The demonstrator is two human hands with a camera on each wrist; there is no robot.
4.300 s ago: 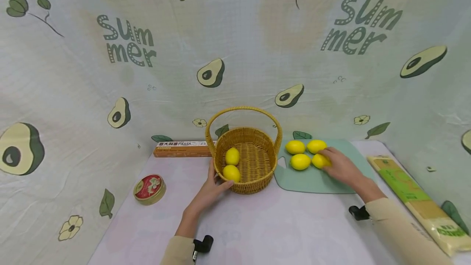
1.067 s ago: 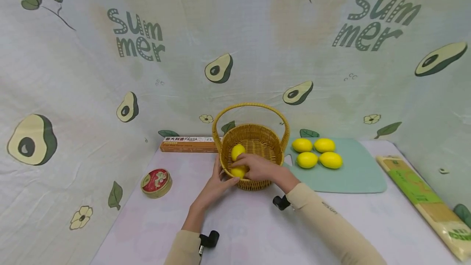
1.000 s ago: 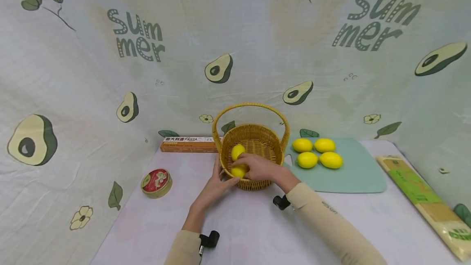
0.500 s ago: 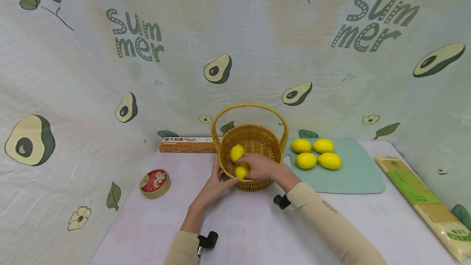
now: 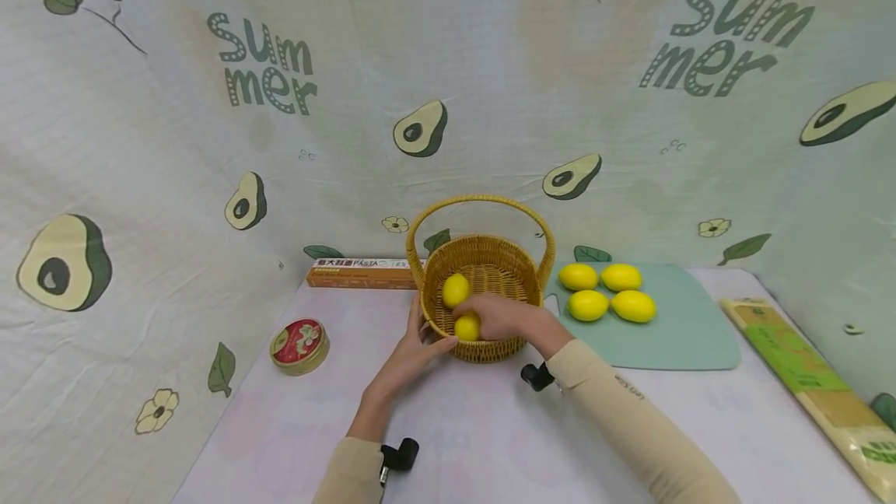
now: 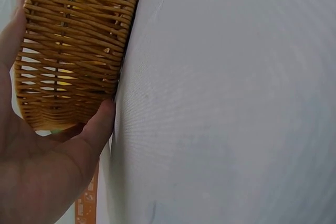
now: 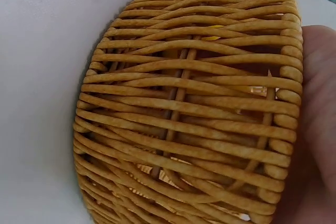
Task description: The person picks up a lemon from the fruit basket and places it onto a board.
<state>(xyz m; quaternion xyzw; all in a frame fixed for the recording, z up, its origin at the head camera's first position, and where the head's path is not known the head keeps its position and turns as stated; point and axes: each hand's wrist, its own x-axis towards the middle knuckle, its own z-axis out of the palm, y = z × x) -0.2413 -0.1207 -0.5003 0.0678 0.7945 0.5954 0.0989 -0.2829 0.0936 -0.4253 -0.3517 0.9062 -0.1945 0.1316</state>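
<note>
Right grip (image 5: 505, 317) is curled round a lemon (image 5: 467, 327) inside the wicker basket (image 5: 490, 350) – left grip (image 5: 413, 352) rests open against the basket's outer wall, beside a second lemon (image 5: 456, 290).

table (image 5: 462, 426) — basket (image 5: 483, 348), board (image 5: 686, 333), tin (image 5: 299, 345)

The basket (image 5: 483, 274) is golden-brown woven wicker, and the lemons (image 5: 607, 292) are bright yellow on a pale mint-green cutting board (image 5: 672, 333). A round tin (image 5: 299, 345) has a red lid with gold sides, the pasta box (image 5: 357, 273) is orange and white, and the surface (image 5: 476, 442) is pale lilac. The backdrop (image 5: 210, 138) is cream, printed with green avocados, leaves and "Summer" lettering.
</note>
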